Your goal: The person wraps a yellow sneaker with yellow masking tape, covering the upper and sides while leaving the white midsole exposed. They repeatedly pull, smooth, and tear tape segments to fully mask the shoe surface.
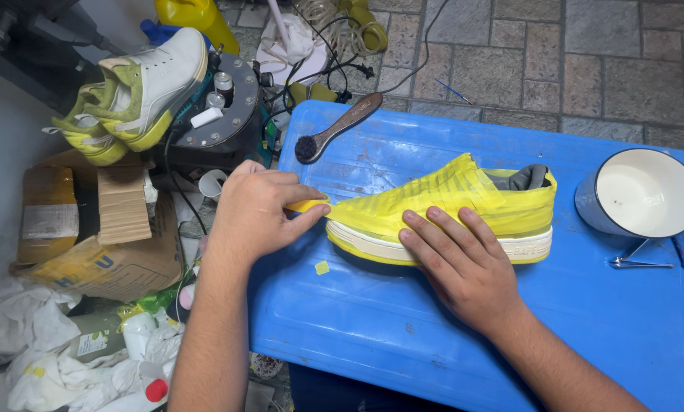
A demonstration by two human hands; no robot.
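Observation:
A sneaker [464,194] wrapped in yellow masking tape lies on its side on a blue plastic table [357,320], its white sole facing me. My left hand [254,214] pinches a strip of yellow tape [308,204] at the shoe's toe. Flat on the sole and taped side rests my right hand [460,263], fingers spread. A small scrap of yellow tape [322,267] sits on the table below the toe.
A wooden-handled brush [334,128] lies at the table's back left. A white enamel mug [640,194] and small tweezers [640,263] are at the right. Left of the table: a white-and-green sneaker pair [140,88], a cardboard box [98,229], cables, rags, bottles.

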